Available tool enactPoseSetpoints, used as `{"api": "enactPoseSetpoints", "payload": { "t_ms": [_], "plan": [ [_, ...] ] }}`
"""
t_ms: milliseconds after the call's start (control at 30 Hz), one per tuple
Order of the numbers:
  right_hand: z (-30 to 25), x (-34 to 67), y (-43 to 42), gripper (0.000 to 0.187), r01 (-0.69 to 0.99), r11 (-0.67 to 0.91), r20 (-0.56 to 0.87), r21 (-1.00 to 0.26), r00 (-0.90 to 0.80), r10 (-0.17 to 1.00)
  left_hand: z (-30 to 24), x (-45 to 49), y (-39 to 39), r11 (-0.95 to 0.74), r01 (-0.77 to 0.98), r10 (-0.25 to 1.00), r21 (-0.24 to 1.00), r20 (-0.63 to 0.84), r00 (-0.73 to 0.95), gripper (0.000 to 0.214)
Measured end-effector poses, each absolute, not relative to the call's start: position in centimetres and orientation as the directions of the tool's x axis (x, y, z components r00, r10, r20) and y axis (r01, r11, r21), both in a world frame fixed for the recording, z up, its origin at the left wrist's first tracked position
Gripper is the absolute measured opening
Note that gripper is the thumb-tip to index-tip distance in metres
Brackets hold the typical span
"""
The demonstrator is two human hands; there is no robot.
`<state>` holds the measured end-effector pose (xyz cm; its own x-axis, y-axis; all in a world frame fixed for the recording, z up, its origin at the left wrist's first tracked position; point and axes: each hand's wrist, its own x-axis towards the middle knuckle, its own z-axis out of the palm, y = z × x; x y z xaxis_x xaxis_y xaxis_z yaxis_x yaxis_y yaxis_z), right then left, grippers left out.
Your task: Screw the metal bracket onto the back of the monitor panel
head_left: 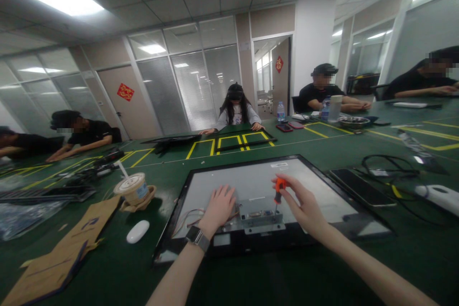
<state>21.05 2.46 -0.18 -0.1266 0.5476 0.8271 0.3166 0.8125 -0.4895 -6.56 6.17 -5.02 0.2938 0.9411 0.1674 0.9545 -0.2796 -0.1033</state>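
Note:
A flat display panel (251,177) with a black frame lies back side up on the green table. My right hand (299,201) grips a screwdriver (279,190) by its orange and black handle, shaft pointing down. Its tip meets the right end of a metal bracket (263,220) with a small circuit board; the screw itself is too small to make out. My left hand (220,205), wearing a watch, rests flat with fingers stretched on the panel, left of the bracket. Thin cables (190,217) run out beneath that hand's left side.
Left of the panel stand a drink cup (132,189) in a cardboard holder, a white mouse (138,232) and flattened cardboard (68,253). To the right lie a black phone (360,186), black cables (390,165) and a white device (439,198). Several people sit around the table.

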Motion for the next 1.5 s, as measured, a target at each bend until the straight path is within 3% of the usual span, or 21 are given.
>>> {"api": "enactPoseSetpoints", "payload": {
  "t_ms": [167, 467, 833, 1100, 1500],
  "plan": [
    [0.5, 21.1, 2.1, 0.022, 0.380, 0.821, 0.865, -0.426, -0.096, 0.493, -5.1, -6.6, 6.3, -0.265, 0.961, 0.947, -0.081, 0.167, 0.275, 0.044],
    [-0.5, 21.2, 1.9, 0.038, 0.302, 0.804, 0.807, -0.513, -0.151, 0.571, -5.0, -6.5, 6.2, -0.267, 0.960, 0.948, -0.081, 0.158, 0.277, 0.044],
    [0.6, 20.9, 1.7, 0.033, 0.334, 0.862, 0.887, -0.382, -0.130, 0.443, -4.8, -6.5, 6.2, -0.277, 0.956, 0.945, -0.097, 0.153, 0.290, 0.044],
    [-0.1, 21.2, 1.9, 0.045, 0.309, 0.859, 0.858, -0.408, -0.191, 0.476, -4.2, -6.2, 5.8, -0.263, 0.962, 0.951, -0.077, 0.146, 0.272, 0.044],
    [0.2, 21.2, 2.1, 0.038, 0.341, 0.849, 0.863, -0.403, -0.167, 0.477, -4.1, -6.2, 5.9, -0.261, 0.963, 0.953, -0.070, 0.140, 0.269, 0.044]
  ]
}}
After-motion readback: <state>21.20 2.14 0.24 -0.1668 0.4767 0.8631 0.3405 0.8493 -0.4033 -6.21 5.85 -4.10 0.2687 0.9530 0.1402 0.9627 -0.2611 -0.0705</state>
